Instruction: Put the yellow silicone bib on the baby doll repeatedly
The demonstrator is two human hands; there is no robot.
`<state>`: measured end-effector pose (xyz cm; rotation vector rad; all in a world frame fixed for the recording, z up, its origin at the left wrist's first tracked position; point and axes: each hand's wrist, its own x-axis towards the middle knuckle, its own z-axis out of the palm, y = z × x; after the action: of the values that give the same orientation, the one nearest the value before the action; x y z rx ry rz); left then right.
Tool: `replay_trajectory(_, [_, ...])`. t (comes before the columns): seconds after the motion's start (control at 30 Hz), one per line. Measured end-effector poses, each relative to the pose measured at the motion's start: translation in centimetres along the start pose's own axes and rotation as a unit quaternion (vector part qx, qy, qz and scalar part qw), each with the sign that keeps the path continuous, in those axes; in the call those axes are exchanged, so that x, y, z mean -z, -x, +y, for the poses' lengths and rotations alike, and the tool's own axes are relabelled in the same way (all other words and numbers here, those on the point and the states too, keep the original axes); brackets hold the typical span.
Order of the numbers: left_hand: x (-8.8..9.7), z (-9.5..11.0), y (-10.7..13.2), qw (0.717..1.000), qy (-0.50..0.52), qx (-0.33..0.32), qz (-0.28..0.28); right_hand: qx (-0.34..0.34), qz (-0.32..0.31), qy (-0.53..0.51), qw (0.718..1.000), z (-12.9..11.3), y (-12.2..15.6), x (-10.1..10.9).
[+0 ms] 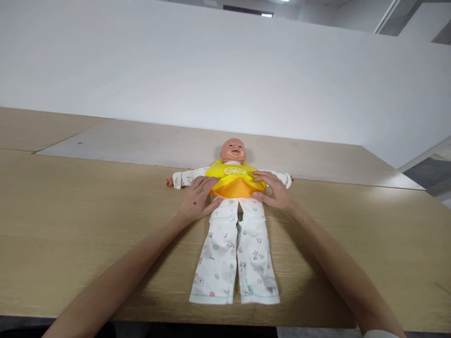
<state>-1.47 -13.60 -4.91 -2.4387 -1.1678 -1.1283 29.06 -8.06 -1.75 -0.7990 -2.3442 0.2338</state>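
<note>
A baby doll (233, 151) lies on its back, head away from me and arms stretched out sideways. It wears a white printed outfit (218, 253) with long trouser legs spread towards me. Over its chest is a yellow bib (234, 180) with a white citrus-slice print and an orange pocket that bulges open at the bottom. My left hand (199, 199) grips the bib's left edge, fingers on top and thumb lower down by the clothes. At the right edge, my right hand (276, 190) holds the bib between fingers and thumb. The undersides of both hands are hidden.
The doll rests on a wood-grain table (105, 211), whose near edge runs in front of me. A paler strip (158, 141) crosses the far side of the table. Behind it rises a white partition (211, 70).
</note>
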Motion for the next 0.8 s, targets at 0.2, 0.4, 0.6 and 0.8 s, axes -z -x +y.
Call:
replay_trajectory(0.2, [-0.2, -0.5, 0.2, 1.0, 0.006, 0.013, 0.016, 0.01, 0.004, 0.009, 1.0, -0.2, 0.0, 0.1])
replay_trajectory(0.4, [-0.2, -1.2, 0.3, 0.998, 0.004, 0.059, 0.028, 0.028, -0.004, 0.015, 0.999, -0.3, -0.1, 0.3])
replay_trajectory(0.6, [-0.1, -1.3, 0.2, 0.998, 0.007, 0.046, 0.042, 0.034, 0.023, 0.024, 0.999, 0.4, -0.2, 0.3])
replay_trajectory(0.8, [-0.2, -1.2, 0.3, 0.997, -0.012, 0.072, 0.037, 0.027, 0.039, 0.022, 0.999, 0.7, -0.1, 0.2])
